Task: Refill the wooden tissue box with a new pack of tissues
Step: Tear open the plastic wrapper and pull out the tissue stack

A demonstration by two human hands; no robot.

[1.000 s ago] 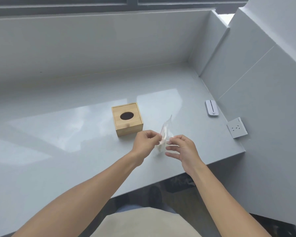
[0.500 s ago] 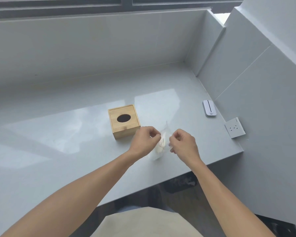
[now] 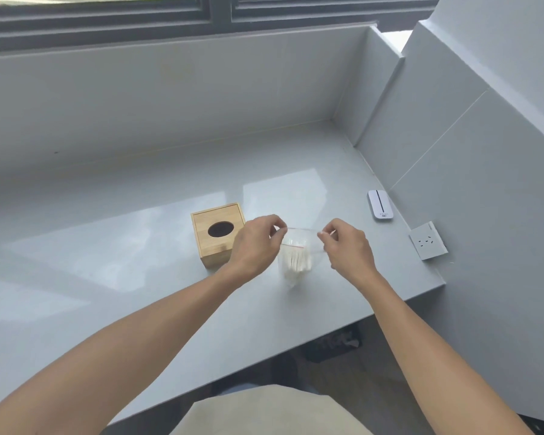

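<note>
A small wooden tissue box (image 3: pixel 215 233) with an oval hole in its lid stands on the grey counter (image 3: pixel 123 271). Just to its right I hold a clear plastic bag (image 3: pixel 297 262) with folded white tissues inside and a red line near its mouth. My left hand (image 3: pixel 256 246) pinches the left edge of the bag's mouth. My right hand (image 3: pixel 347 248) pinches the right edge. The mouth is stretched wide between them, and the bag's bottom hangs close to the counter.
A white oblong device (image 3: pixel 380 204) lies flat near the right wall. A white wall socket (image 3: pixel 427 241) sits on that wall by the counter's front corner. The counter's front edge (image 3: pixel 327 331) runs diagonally below my forearms; walls close the back and right.
My hands have moved apart, pulling the bag's mouth from a narrow pinched strip to a wide opening. The box has stayed put.
</note>
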